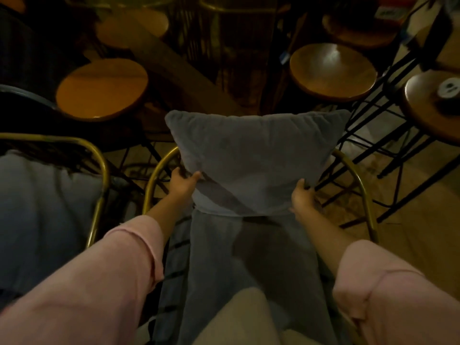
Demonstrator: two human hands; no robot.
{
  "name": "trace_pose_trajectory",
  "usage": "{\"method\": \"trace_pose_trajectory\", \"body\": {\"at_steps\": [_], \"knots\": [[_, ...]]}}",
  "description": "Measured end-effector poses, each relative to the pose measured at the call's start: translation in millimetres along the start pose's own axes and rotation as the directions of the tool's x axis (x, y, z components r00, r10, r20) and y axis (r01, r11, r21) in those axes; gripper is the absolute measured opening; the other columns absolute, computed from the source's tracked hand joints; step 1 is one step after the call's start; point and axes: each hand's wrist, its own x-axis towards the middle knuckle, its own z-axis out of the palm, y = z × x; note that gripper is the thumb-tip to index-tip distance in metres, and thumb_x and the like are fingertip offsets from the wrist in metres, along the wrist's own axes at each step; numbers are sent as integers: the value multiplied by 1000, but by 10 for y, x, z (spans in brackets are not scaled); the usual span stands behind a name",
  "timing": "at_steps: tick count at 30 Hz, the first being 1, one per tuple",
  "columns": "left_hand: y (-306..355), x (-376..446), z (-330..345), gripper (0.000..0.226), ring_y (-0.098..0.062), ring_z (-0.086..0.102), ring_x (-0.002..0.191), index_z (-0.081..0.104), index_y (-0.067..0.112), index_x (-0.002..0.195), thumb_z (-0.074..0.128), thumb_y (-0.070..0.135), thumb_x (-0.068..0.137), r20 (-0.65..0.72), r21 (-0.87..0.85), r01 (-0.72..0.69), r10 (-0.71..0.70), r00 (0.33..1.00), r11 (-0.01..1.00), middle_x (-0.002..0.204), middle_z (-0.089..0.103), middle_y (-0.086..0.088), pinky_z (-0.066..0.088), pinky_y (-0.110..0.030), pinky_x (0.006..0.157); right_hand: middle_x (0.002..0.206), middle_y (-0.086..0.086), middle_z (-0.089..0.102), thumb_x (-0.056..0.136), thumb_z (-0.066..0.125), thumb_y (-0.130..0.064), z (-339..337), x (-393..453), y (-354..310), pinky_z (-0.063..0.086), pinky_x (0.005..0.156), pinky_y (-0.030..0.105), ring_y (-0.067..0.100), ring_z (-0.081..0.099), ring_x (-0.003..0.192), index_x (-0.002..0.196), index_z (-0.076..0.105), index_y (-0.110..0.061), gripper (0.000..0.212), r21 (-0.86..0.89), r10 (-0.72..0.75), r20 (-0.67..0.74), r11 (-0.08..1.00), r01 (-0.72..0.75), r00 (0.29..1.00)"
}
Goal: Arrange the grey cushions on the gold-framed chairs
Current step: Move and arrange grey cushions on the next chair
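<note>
A grey square cushion (256,155) stands upright against the curved back of the gold-framed chair (366,195) right in front of me. My left hand (183,183) grips its lower left corner and my right hand (302,195) grips its lower right corner. Below the cushion a long grey seat pad (249,265) lies on the chair's seat. A second gold-framed chair (103,170) stands on the left with a pale grey cushion (42,207) lying in it.
Round wooden stools stand behind the chairs: one at the back left (102,88), one at the back right (332,70), and one at the far right (433,105) with a small object on top. Black metal stool legs (373,135) crowd the right side. Wooden floor (423,232) shows at the right.
</note>
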Motion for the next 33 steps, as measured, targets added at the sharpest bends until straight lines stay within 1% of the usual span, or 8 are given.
{"method": "trace_pose_trajectory", "body": {"at_steps": [3,6,11,16,20,24,29,33], "knots": [[-128,-160,-486,69,-37,57,124,40,8,146,70,31,89,-52,39,2,0,999,999,142,54,-16,51,-49,99,140,16,57,98,54,-29,378,-211,184,49,104,53,39,58,124,140,50,-8,47,-158,8,248,987,32,969],[-305,-187,-1261,79,-30,63,109,47,4,137,78,46,78,-85,37,19,-15,996,999,125,63,-14,55,-46,92,110,13,64,100,51,-17,728,-995,-69,50,81,35,28,61,92,126,53,-12,27,-355,-73,434,902,245,898],[-229,-570,-2555,55,-28,56,116,43,-6,138,67,15,92,-251,67,-32,47,967,997,130,57,-19,48,-40,95,137,21,54,105,45,-22,1372,-2087,-607,45,96,41,38,55,120,147,39,-8,45,-408,-188,633,743,530,751],[-423,-708,-3840,58,-38,51,129,44,-8,139,66,20,93,-363,132,25,24,932,991,141,53,-26,41,-41,104,106,8,57,106,44,-27,2091,-3041,-709,51,73,36,18,54,81,154,31,-16,51,-402,-139,757,671,623,639],[-675,-704,-4613,60,-42,47,131,41,-2,144,63,25,95,-410,195,101,-12,912,976,145,47,-23,41,-45,103,125,11,55,105,48,-28,2718,-3636,-465,50,92,43,23,53,102,154,31,-16,54,-383,-65,792,721,577,607],[-981,-426,-5265,66,-41,47,133,44,1,142,68,35,91,-429,279,191,-56,902,941,148,47,-20,40,-49,109,145,9,48,104,49,-29,3394,-4018,-47,47,97,46,30,52,127,152,34,-20,51,-387,1,764,802,456,646],[-1168,176,-5870,72,-42,50,129,46,0,142,71,38,87,-405,468,233,-27,914,852,144,51,-22,42,-52,107,147,12,47,106,46,-28,4114,-4263,546,47,102,51,28,51,114,153,30,-18,50,-418,159,696,883,215,701],[-1392,819,-6254,67,-45,52,126,59,4,127,72,49,79,-365,608,205,41,930,767,132,60,-24,44,-59,103,153,12,44,104,51,-33,4514,-4267,989,40,108,51,35,45,137,151,32,-14,54,-458,275,613,888,49,741]]}}
